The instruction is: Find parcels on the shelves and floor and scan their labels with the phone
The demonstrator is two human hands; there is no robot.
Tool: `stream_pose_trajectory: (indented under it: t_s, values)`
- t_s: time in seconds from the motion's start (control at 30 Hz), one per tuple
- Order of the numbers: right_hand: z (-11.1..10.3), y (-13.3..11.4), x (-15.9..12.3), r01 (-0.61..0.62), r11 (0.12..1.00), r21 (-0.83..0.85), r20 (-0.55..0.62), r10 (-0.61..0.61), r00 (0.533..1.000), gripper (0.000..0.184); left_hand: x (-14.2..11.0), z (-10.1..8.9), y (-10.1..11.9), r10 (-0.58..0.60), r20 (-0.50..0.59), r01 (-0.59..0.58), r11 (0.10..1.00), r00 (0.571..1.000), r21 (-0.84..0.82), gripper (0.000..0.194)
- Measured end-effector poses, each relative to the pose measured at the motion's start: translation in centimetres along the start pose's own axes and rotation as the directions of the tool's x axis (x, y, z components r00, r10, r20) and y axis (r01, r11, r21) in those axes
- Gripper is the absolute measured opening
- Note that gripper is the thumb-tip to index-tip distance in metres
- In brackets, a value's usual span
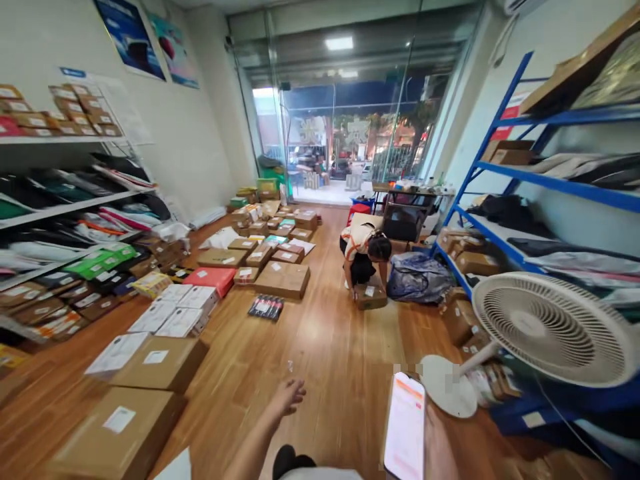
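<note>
In my right hand is a smartphone, its bright screen facing me with an orange band near the top. My left hand reaches out over the wooden floor, its fingers loosely bent and apart, with nothing in it. Just beyond those fingertips is a small whitish, see-through scrap; whether it lies on the floor or is in the air I cannot tell. Farther ahead, a dark pack with red marks lies on the floor.
Large cardboard boxes and white boxes line the left side. A crouching person handles a carton ahead. A fan stands close on my right before blue shelving. Stocked shelves run along the left wall.
</note>
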State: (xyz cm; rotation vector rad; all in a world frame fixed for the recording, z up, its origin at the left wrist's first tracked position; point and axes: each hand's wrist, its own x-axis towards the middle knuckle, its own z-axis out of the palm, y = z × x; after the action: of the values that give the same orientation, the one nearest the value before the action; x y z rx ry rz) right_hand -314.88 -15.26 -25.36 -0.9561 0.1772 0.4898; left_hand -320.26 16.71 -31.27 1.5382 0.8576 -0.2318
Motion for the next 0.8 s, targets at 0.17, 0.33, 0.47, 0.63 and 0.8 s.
stream_pose_trajectory:
  t_s: [0.17, 0.33, 0.47, 0.63, 0.8]
  values:
    - [15.9, 7.2, 5.6, -0.160, 0.987, 0.028, 0.113, 0.156, 0.981, 0.042, -0.1, -10.6, 0.4, 0.138, 0.154, -0.124, 0.988, 0.978, -0.091, 0.059]
    - [29.2, 13.6, 9.6, -0.152, 0.988, -0.029, 0.216, 0.155, 0.964, 0.039, -2.3, -17.6, 3.3, 0.243, 0.326, -0.125, 0.931, 0.914, -0.343, 0.060]
    - [36.1, 17.5, 11.0, -0.135, 0.982, -0.130, 0.329, 0.171, 0.929, 0.030, -3.3, -21.6, 4.6, 0.286, 0.392, 0.039, 0.764, 0.874, -0.644, 0.067]
    - [42.4, 20.9, 14.2, -0.148, 0.954, -0.261, 0.380, 0.243, 0.893, 0.030, -1.9, -26.8, 5.4, 0.332, 0.182, -0.055, 0.593, 0.926, -0.804, 0.067]
    - [48.2, 23.3, 19.6, -0.103, 0.926, -0.363, 0.350, 0.238, 0.906, 0.035, 1.2, -31.0, 6.3, 0.301, 0.099, -0.119, 0.628, 0.948, -0.769, 0.070]
